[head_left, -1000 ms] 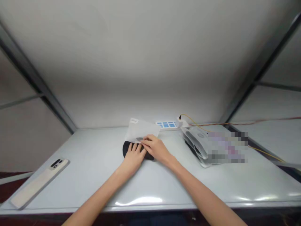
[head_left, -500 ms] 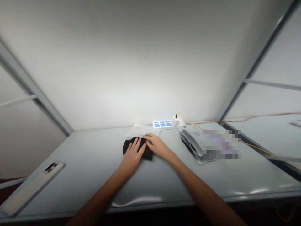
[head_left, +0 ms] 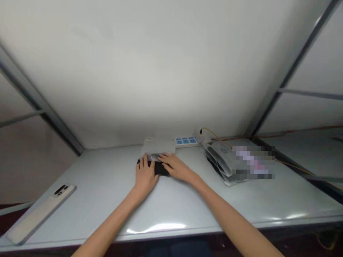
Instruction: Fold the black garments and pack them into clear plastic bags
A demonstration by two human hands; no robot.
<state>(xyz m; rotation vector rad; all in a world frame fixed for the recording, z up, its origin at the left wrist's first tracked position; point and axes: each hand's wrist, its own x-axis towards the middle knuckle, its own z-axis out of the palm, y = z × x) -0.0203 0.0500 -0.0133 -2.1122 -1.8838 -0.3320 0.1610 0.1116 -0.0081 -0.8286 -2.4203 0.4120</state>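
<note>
A folded black item (head_left: 160, 169), seemingly fabric, lies flat on the table. A translucent plastic bag (head_left: 160, 145) extends behind it toward the wall and seems to cover its far edge. On the left part of the black item rests my left hand (head_left: 145, 175), fingers spread and pointing away from me. My right hand (head_left: 179, 167) lies over its right side, fingers stretched leftward where the bag meets the black item. Both hands press from above; what is under the fingers is hidden.
A white power strip (head_left: 186, 142) with blue sockets stands against the wall, with a yellow cable running right. Packed plastic bags (head_left: 221, 160) are stacked on the right, partly pixelated. A pale phone (head_left: 41, 214) lies at the left front of the table (head_left: 107, 192).
My left hand has moved slightly left, toward the black item's left edge. The black item now looks flatter and wider, and the bag behind lies straighter. My right hand stays about where it was.
</note>
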